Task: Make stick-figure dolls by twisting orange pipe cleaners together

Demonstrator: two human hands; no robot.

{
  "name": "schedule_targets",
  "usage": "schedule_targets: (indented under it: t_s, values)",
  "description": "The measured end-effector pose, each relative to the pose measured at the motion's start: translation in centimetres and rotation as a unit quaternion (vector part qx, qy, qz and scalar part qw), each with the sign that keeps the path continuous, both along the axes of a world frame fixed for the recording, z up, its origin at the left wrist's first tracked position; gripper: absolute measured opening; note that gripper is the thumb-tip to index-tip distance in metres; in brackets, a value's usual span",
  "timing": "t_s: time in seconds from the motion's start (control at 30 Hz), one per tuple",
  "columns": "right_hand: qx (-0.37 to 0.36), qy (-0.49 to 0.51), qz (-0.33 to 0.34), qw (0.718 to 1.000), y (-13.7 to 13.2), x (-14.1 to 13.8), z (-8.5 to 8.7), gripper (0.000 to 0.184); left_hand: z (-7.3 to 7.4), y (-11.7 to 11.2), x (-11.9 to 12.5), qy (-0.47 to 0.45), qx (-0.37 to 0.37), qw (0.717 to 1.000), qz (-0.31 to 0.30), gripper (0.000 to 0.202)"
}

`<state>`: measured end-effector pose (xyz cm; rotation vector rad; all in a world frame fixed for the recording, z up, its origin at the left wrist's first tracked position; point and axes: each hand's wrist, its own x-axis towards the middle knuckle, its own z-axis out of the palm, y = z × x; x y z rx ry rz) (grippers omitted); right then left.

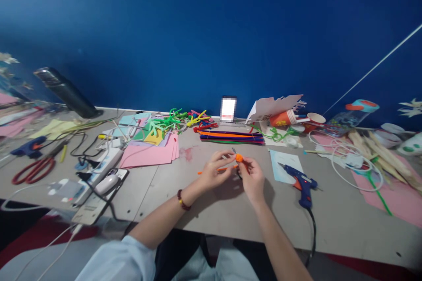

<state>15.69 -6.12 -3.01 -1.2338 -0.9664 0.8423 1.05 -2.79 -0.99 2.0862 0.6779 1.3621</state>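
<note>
A grey surface (pixel 198 210) stands against a blue wall (pixel 211 30), strewn with pink paper (pixel 148 156), scissors (pixel 33 170) and a glue gun (pixel 301 184). Over its middle, the left hand (pixel 212 172) pinches the straight end of an orange pipe cleaner (pixel 220 169). The right hand (pixel 253 179), fingers curled closed, grips its coiled end.

A handicraft workspace set against a deep blue wall (pixel 211 30): its grey table (pixel 346 221) is strewn with bundled pipe cleaners (pixel 231 137), sheets of coloured paper (pixel 150 154), a blue glue gun (pixel 301 184), red scissors (pixel 34 169), paper cups (pixel 283 118), wooden sticks (pixel 377 149), and a power strip (pixel 102 163) trailing black and white cables
</note>
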Motion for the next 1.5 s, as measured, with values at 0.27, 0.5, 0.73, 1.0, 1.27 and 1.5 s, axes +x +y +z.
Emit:
schedule_targets:
  t_s: [0.27, 0.5, 0.73, 1.0, 1.27, 1.5]
  values:
    - [-0.006, -0.014, -0.003, 1.0, 0.1, 0.3, -0.3, 0.03, 0.6, -0.1, 0.4, -0.056, -0.073, 0.996, -0.019, 0.022]
    - [0.011, -0.073, -0.03, 0.997, -0.3, 0.4, -0.4, 0.027, 0.5, -0.2, 0.4, -0.053, -0.088, 0.995, -0.002, 0.011]
    - [-0.033, 0.046, 0.049, 0.997, 0.1, 0.0, 0.7, 0.033, 1.1, 0.0, 0.2, -0.054, -0.095, 0.994, 0.005, 0.012]
    - [-0.046, 0.098, 0.089, 0.99, 0.5, 0.0, 0.9, 0.034, 1.3, 0.5, -0.3, -0.054, -0.062, 0.996, 0.04, 0.017]
    - [-0.063, 0.088, 0.115, 0.987, 0.5, 0.1, 1.0, 0.038, 0.8, 0.5, -0.3, -0.04, -0.033, 0.998, 0.037, 0.018]
    - [-0.088, 0.074, 0.133, 0.984, 0.4, 0.0, 1.2, 0.044, 0.7, 0.7, -0.4, -0.041, -0.045, 0.998, 0.035, 0.017]
